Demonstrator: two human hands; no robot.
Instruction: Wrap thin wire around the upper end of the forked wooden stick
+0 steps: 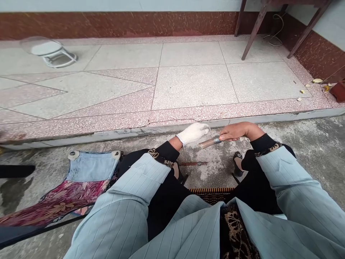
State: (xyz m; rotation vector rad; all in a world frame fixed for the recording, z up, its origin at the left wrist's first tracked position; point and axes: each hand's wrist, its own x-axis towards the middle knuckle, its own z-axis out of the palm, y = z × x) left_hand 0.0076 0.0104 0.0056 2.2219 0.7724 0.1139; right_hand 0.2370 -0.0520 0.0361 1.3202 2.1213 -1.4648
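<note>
My right hand, bare, is closed round a short wooden handle wound with metal wire near the fingers. The pale end of the handle points left and slightly down. My left hand wears a white knitted glove and sits just left of the handle, above it. Its fingers are curled together near the thumb; whether they hold something is too small to tell. Below the hands, a thin reddish-brown stick with a wire-like band lies near my left shoe.
A raised terrazzo step runs across in front of me. A white stool stands far left, a wooden table leg far right. Beside my left leg is a denim and floral cloth item. A reddish pot stands at the right edge.
</note>
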